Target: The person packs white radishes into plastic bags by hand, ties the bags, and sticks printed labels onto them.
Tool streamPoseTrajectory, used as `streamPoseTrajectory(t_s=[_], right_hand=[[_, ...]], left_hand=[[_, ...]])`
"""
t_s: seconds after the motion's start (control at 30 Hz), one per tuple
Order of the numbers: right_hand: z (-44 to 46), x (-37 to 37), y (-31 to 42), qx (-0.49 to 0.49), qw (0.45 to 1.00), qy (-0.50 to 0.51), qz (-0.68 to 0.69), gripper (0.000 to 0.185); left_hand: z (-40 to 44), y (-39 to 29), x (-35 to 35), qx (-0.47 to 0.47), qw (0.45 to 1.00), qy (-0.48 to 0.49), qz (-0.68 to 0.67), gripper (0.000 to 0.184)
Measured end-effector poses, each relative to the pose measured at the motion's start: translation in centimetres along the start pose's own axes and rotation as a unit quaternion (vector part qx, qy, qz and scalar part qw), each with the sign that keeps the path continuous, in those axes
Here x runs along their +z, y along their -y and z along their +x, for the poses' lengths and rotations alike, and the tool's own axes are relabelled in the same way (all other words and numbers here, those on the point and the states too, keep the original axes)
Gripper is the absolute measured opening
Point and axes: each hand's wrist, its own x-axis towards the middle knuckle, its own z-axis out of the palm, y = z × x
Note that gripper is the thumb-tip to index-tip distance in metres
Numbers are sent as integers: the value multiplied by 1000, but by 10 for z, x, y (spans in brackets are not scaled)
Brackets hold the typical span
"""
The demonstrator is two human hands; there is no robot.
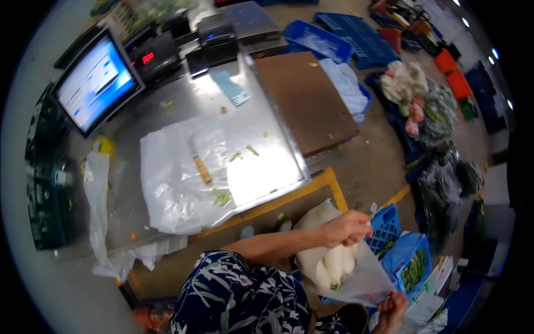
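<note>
Reaching out sideways, the left arm (pixel 278 243) ends in a left hand (pixel 345 229) with curled fingers gripping the clear bag (pixel 370 275) at its top. I see the right hand (pixel 392 308) lower down, bent fingers pinching another corner. Fat white radishes (pixel 336 264) sit just below the left fingers, in or behind the plastic; I can't tell which.

Single view, taken from head height on the wearer, faced forward and down. The floral shirt (pixel 239 298) is caught at the near edge, very close below. The left hand (pixel 347 228) and right hand (pixel 393 309) are seen from above, near right. The table (pixel 258 172) is overlooked at left, floor at far right. Wide-angle: edges bowed, corners blacked out.
</note>
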Motion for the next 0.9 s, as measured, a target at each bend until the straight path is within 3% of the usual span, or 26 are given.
streamPoseTrajectory(t_s=[0.17, 0.4, 0.63, 0.9], right_hand=[[53, 24, 77, -105, 993, 39, 40, 19], [178, 90, 176, -185, 959, 199, 81, 18], [298, 211, 249, -113, 953, 270, 77, 17], [429, 341, 245, -24, 942, 336, 2, 15]], left_hand=[[59, -56, 24, 82, 995, 31, 47, 22], [106, -167, 27, 246, 966, -10, 78, 23], [132, -288, -7, 350, 929, -46, 109, 22], [132, -373, -86, 393, 890, -159, 169, 22]])
